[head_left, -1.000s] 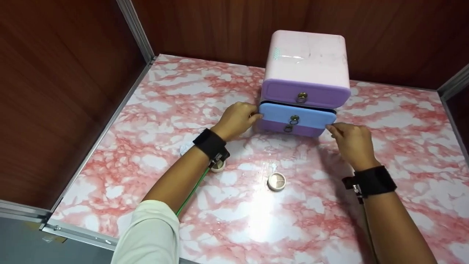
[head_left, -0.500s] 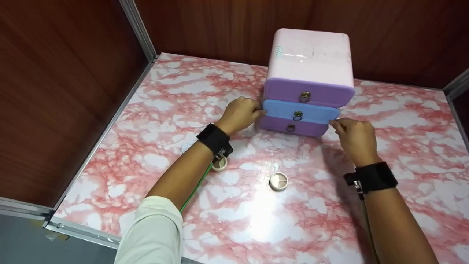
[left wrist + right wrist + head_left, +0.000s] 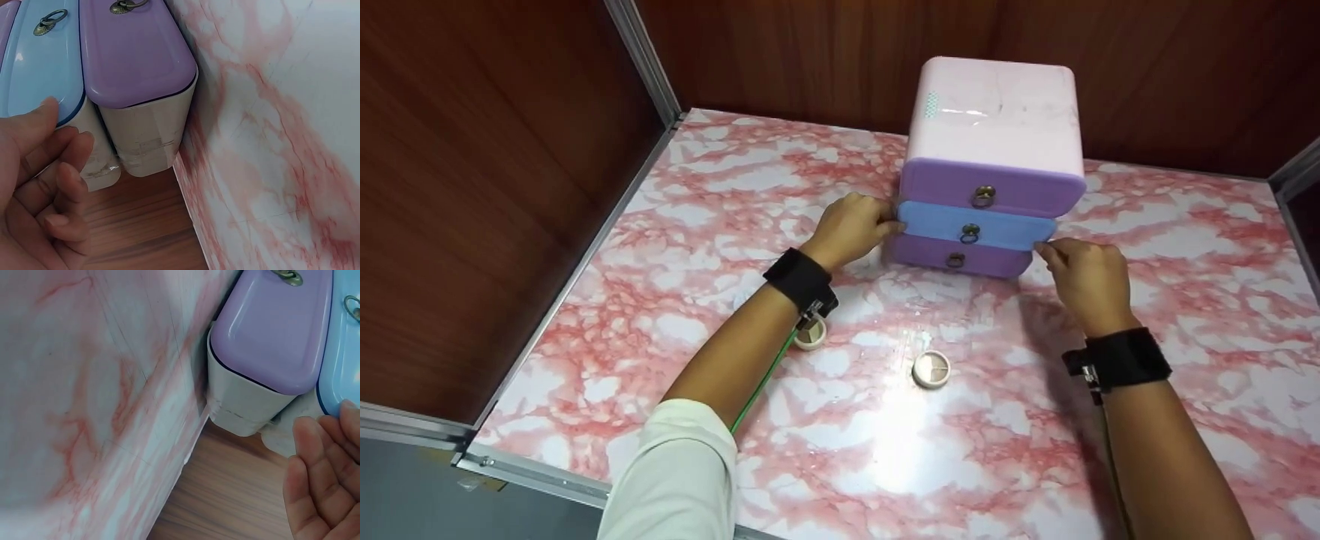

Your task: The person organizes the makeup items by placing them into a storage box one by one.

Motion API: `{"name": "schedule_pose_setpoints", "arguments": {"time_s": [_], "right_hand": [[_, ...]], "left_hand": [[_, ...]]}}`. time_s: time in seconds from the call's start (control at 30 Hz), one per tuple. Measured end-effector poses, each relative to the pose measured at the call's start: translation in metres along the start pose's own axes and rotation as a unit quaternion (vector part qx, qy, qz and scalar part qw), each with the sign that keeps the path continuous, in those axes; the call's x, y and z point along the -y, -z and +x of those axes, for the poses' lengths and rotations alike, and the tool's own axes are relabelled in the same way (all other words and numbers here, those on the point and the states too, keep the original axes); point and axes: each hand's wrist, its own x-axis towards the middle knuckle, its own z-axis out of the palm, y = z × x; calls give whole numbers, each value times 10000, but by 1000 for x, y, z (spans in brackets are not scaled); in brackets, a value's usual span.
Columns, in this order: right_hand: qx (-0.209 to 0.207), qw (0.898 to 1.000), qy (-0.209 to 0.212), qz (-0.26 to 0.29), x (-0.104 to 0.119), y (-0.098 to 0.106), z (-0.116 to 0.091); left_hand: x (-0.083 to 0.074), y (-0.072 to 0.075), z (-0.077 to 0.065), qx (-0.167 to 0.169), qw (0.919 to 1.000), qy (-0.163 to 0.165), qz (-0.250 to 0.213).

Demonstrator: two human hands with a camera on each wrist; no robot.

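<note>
A small pink-topped drawer cabinet [image 3: 997, 112] stands at the back of the table. Its middle blue drawer [image 3: 937, 219] lies between a purple top drawer [image 3: 945, 184] and a purple bottom drawer [image 3: 915, 251], each with a ring pull. My left hand [image 3: 851, 229] pinches the left edge of the blue drawer; the left wrist view shows the thumb [image 3: 42, 121] at its front corner and the fingers bent beside it. At the opposite edge, my right hand [image 3: 1087, 281] pinches the same drawer, its fingertips partly cut off in the right wrist view.
Two small round divided containers stand on the marbled table: one [image 3: 931, 370] in front of the cabinet, the other [image 3: 810, 335] partly behind the left wrist strap. Dark wood panels [image 3: 795, 60] rise behind and at the left. A green cable [image 3: 765, 382] runs along the left forearm.
The blue drawer has gone back into the cabinet, and the dark gap above it has closed. Both hands have moved with it. The last half second shows little motion.
</note>
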Motion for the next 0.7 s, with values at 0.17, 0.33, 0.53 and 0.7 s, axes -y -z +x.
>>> {"name": "schedule_pose_setpoints", "arguments": {"time_s": [0.17, 0.33, 0.53, 0.7], "right_hand": [[129, 9976, -625, 268, 5, -2, -3], [531, 9806, -1409, 1258, 15, -13, -11], [1339, 9316, -2167, 2592, 33, -39, -15], [1730, 8982, -2504, 3173, 41, -63, -9]], "left_hand": [[1, 1, 0, 23, 10000, -41, -3], [0, 6, -2, -80, 9998, -150, -121], [-1, 12, -3, -379, 9983, -213, -386], [-1, 8, -2, -562, 9973, -207, -420]]}}
